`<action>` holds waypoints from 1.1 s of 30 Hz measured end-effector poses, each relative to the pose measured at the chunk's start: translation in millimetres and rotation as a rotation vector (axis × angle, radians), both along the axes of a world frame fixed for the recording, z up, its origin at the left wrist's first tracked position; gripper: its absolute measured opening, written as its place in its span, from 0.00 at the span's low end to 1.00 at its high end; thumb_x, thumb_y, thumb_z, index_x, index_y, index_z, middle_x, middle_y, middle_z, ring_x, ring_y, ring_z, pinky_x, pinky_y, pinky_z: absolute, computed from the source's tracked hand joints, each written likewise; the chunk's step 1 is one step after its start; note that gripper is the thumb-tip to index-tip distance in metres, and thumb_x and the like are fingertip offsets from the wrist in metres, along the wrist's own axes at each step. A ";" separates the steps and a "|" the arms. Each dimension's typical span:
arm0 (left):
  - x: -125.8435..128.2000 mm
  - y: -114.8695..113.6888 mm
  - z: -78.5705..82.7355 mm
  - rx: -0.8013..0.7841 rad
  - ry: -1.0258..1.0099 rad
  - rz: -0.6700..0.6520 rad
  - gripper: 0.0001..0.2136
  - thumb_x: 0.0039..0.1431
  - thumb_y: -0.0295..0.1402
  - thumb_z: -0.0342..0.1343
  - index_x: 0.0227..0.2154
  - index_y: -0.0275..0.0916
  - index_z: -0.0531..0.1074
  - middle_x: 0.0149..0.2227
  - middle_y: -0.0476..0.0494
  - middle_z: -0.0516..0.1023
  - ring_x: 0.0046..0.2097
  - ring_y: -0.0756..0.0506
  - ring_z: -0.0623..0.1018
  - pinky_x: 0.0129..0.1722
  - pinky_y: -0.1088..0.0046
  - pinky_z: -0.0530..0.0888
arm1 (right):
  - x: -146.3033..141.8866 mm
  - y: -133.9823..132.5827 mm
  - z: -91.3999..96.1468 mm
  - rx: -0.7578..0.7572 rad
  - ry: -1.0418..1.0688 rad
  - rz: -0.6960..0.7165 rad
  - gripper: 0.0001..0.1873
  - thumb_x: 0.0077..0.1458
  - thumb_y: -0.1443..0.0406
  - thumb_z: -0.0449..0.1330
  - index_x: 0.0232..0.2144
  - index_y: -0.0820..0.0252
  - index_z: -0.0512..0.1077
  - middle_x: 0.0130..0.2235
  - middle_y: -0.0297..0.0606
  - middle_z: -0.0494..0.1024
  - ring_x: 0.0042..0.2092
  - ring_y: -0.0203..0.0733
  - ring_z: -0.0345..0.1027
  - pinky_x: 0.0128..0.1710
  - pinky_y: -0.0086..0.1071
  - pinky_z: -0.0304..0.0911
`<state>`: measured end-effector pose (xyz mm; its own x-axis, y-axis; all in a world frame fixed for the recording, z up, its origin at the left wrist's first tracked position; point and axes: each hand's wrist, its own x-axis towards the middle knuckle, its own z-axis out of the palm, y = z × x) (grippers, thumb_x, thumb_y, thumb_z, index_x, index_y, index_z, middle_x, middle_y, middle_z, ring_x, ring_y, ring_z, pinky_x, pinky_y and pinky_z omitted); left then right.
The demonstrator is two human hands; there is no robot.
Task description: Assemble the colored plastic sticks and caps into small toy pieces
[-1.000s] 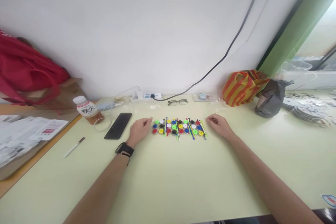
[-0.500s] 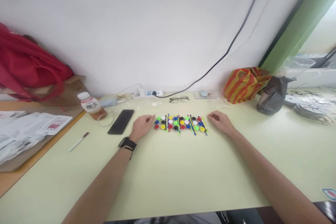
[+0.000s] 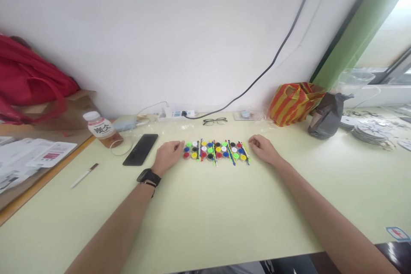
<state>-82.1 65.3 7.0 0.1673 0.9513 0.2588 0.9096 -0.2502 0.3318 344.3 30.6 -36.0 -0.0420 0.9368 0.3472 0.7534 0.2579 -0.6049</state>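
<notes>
A block of small round pots with coloured lids (image 3: 215, 150), in rows with thin coloured sticks lying across them, sits on the pale green table (image 3: 205, 214). My left hand (image 3: 167, 156), with a black watch on the wrist, rests loosely curled on the table and touches the block's left end. My right hand (image 3: 261, 149) rests loosely curled just off the block's right end. Neither hand holds anything.
Left of my left hand lie a black phone (image 3: 140, 149), a drink bottle (image 3: 101, 129) and a white pen (image 3: 84, 175). Glasses (image 3: 214, 121) and a power strip (image 3: 176, 114) sit by the wall. A striped bag (image 3: 293, 102) and a dark bag (image 3: 326, 115) stand at right.
The view has shifted slightly as my head moved. Both hands stay at the two ends of the pot block.
</notes>
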 end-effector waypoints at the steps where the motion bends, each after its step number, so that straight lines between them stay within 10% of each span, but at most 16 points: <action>1: -0.8 0.7 0.0 0.014 0.005 -0.004 0.23 0.71 0.47 0.43 0.21 0.41 0.65 0.23 0.45 0.71 0.28 0.45 0.68 0.30 0.68 0.57 | 0.4 -0.7 0.6 0.001 -0.005 0.009 0.09 0.58 0.63 0.55 0.38 0.56 0.74 0.35 0.39 0.75 0.35 0.44 0.69 0.38 0.38 0.67; 7: -9.1 6.2 -3.7 0.093 0.036 -0.113 0.17 0.70 0.39 0.43 0.41 0.39 0.76 0.44 0.36 0.79 0.49 0.39 0.75 0.51 0.65 0.68 | 3.0 -5.3 -2.3 0.044 -0.171 0.017 0.13 0.61 0.63 0.54 0.46 0.56 0.74 0.50 0.47 0.77 0.54 0.53 0.69 0.57 0.47 0.64; 13: -15.9 10.7 -20.8 0.003 0.124 -0.175 0.24 0.73 0.39 0.39 0.67 0.42 0.64 0.70 0.40 0.61 0.72 0.35 0.57 0.69 0.52 0.55 | 0.2 -8.4 -14.9 -0.030 -0.335 -0.015 0.28 0.69 0.54 0.45 0.66 0.56 0.64 0.68 0.47 0.64 0.70 0.57 0.55 0.68 0.52 0.53; 33: -18.7 14.6 -27.9 -0.012 0.121 -0.182 0.25 0.74 0.40 0.38 0.69 0.42 0.62 0.72 0.39 0.58 0.73 0.35 0.56 0.70 0.51 0.54 | 3.4 -9.5 -14.5 -0.092 -0.411 0.042 0.34 0.70 0.47 0.41 0.70 0.55 0.59 0.72 0.45 0.56 0.73 0.55 0.48 0.71 0.50 0.49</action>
